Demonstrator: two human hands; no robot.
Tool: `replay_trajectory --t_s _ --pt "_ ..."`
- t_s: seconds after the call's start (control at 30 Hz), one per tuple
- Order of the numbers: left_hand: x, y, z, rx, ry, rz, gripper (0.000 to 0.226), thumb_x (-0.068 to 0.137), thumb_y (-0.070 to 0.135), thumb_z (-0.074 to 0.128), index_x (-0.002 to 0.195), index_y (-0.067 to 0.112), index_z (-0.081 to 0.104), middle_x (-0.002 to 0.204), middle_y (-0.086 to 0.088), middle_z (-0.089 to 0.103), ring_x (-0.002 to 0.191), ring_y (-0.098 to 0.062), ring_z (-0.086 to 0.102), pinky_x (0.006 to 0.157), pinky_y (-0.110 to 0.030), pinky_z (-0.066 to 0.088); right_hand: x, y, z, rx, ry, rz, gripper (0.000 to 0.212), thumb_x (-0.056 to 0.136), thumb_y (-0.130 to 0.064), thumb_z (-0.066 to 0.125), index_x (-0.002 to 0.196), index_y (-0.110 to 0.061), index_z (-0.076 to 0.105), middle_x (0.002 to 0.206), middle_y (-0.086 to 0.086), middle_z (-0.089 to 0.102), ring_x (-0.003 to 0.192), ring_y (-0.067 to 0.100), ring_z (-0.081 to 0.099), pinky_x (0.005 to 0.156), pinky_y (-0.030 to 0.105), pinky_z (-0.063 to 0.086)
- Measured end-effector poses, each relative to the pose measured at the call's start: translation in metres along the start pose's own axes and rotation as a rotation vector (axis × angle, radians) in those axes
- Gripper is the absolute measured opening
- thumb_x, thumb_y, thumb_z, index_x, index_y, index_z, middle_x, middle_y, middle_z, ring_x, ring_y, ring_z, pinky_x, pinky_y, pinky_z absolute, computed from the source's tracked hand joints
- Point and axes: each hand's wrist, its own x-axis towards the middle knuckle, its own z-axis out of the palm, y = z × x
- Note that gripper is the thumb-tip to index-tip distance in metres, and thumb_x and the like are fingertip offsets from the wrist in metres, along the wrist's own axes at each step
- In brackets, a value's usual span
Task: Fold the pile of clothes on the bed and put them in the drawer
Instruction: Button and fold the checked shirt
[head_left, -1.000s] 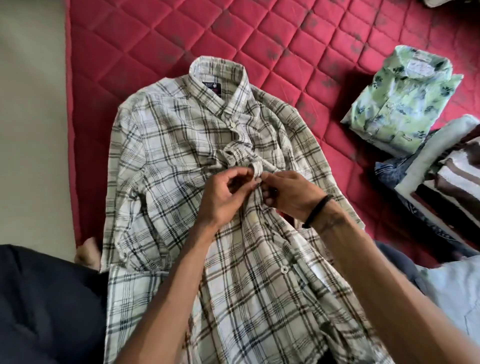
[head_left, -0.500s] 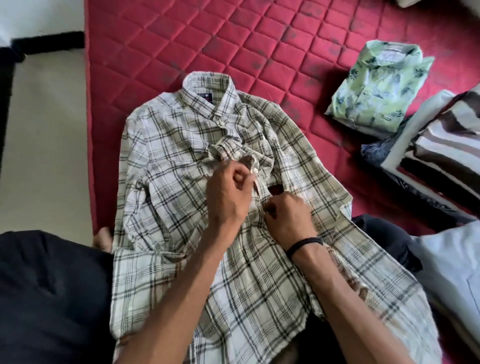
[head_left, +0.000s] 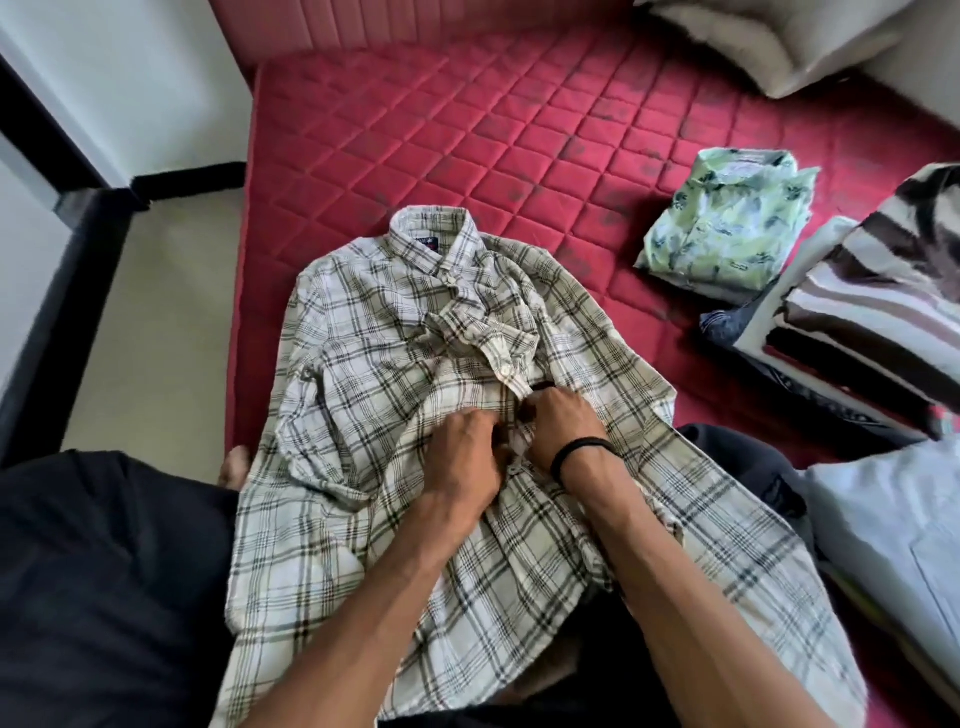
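Plaid shirt (head_left: 374, 374): lies front-up on the red quilted mattress (head_left: 467, 130), collar toward the far end, hem hanging over the near edge onto the person's lap; one cuff is folded across the chest.
Left hand (head_left: 462, 457): knuckles up at the button placket, fingers curled down and pinching the cloth of the shirt front.
Right hand (head_left: 563, 423): just beside the left, almost touching it, fingers curled and gripping the other edge of the placket; a black band sits on the wrist.
Green leaf-print shirt (head_left: 727, 228): already folded, resting on the mattress to the right, well apart from the plaid one.
Striped stack (head_left: 872, 312): folded brown-and-white garments piled just beside the green shirt, at the right edge.
Pale blue garment (head_left: 893, 530): lying at the near right.
Pillow (head_left: 769, 36): at the far right corner.
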Motion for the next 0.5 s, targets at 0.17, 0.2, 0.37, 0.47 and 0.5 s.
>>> replay_trajectory --t_s 0.17,0.2,0.37,0.47,0.5 --pt "-0.006 0.003 -0.004 -0.073 -0.005 0.015 0.009 0.094 0.011 0.071 0.103 0.012 0.071 0.093 0.001 0.073 0.067 -0.005 0.062 0.058 -0.016 0.050 -0.017 0.011 -0.001 0.143 0.152 0.109 0.019 0.079 0.005 0.063 0.086 -0.012 0.071 0.081 0.007 0.067 0.073 0.026 0.067 0.067 0.040 0.063" --pt "-0.008 0.002 -0.007 -0.113 0.030 0.015 0.005 0.095 0.012 0.070 0.100 0.014 0.071 0.089 0.003 0.072 0.060 0.000 0.057 0.051 -0.013 0.045 -0.019 0.012 -0.003 0.168 0.201 0.107 0.020 0.078 0.004 0.061 0.082 -0.014 0.069 0.078 0.005 0.067 0.070 0.025 0.066 0.063 0.040 0.062" --pt "-0.019 0.006 -0.028 -0.254 0.233 -0.028 0.006 0.093 0.010 0.072 0.093 0.016 0.072 0.077 0.010 0.070 0.054 0.002 0.060 0.045 -0.011 0.045 -0.029 0.012 -0.017 0.232 0.342 -0.044 0.017 0.087 -0.031 0.078 0.076 -0.021 0.070 0.068 -0.010 0.063 0.061 0.007 0.058 0.050 0.017 0.039" --pt "-0.026 0.010 -0.041 -0.389 0.288 -0.038 0.006 0.090 0.009 0.076 0.093 0.014 0.075 0.080 0.008 0.072 0.061 0.001 0.066 0.055 -0.015 0.056 -0.045 0.004 -0.022 0.332 0.317 -0.110 0.011 0.090 -0.035 0.077 0.088 -0.024 0.076 0.071 -0.014 0.066 0.061 -0.003 0.058 0.051 0.011 0.043" --pt "-0.028 0.011 -0.043 -0.457 0.296 -0.054 0.006 0.089 0.011 0.078 0.094 0.013 0.076 0.081 0.008 0.073 0.063 0.001 0.067 0.057 -0.016 0.058 -0.049 0.004 -0.022 0.370 0.299 -0.118 0.010 0.092 -0.033 0.076 0.093 -0.023 0.077 0.075 -0.012 0.069 0.064 -0.001 0.061 0.054 0.012 0.046"
